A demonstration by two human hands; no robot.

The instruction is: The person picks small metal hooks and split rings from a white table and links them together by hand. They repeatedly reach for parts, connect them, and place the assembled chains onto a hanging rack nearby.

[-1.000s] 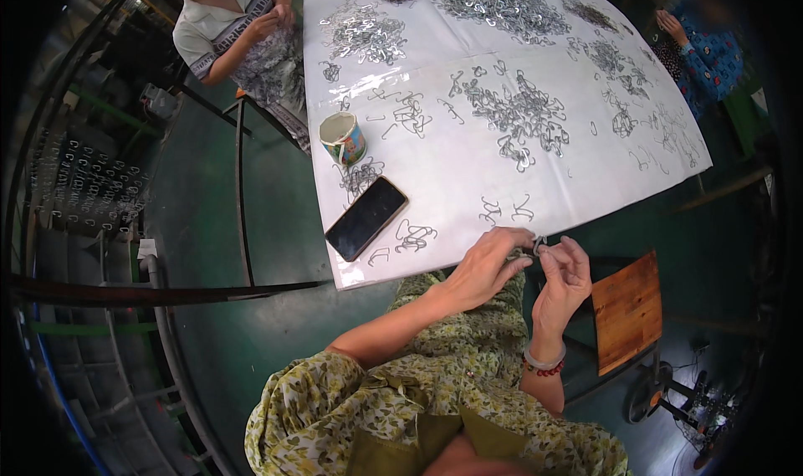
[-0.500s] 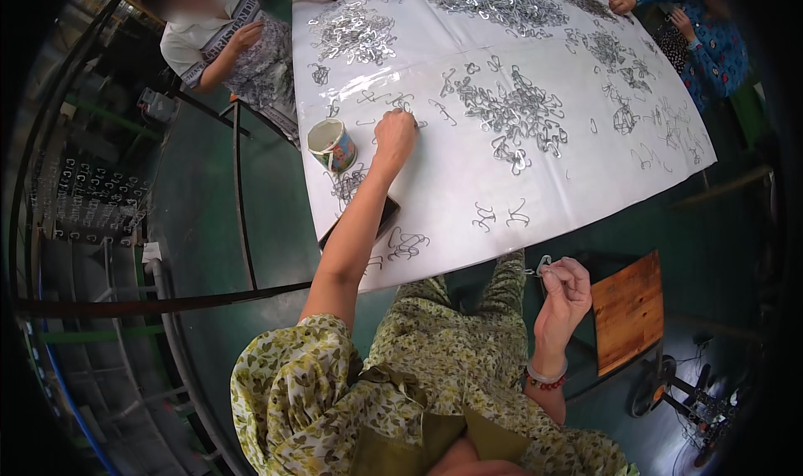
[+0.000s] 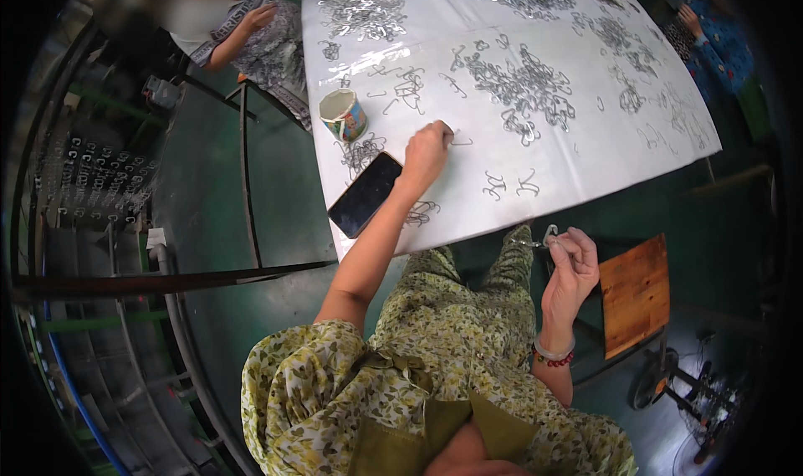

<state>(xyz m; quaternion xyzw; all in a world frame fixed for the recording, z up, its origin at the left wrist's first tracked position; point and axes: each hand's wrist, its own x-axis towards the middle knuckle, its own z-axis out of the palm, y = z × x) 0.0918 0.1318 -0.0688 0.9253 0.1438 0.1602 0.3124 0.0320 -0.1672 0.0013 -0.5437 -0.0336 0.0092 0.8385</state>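
Observation:
My left hand point(image 3: 427, 154) is pinched just over the white tabletop, and a thin bent wire hook point(image 3: 462, 142) sticks out from its fingertips. Off the table's front edge, above my lap, my right hand point(image 3: 570, 268) holds a flat metal clip point(image 3: 549, 232) between thumb and fingers; a bit of wire extends from its left side. Beneath my left wrist lies a black phone point(image 3: 365, 195). Beyond it stands a patterned paper tub point(image 3: 344, 115), with a small heap of wire hooks point(image 3: 361, 153) beside it. Two little sets of hooks point(image 3: 512, 183) rest near the front edge.
Metal clips form a large pile point(image 3: 523, 91) mid-table and another pile point(image 3: 361, 12) at the far left. One person point(image 3: 272, 37) works at the left side, another point(image 3: 715, 45) at the far right. A wooden seat point(image 3: 636, 294) stands to my right.
My left hand has come nearer and to the right from the loose wires beyond the tub, carrying a hook; the phone is now uncovered. My right hand still holds its clip.

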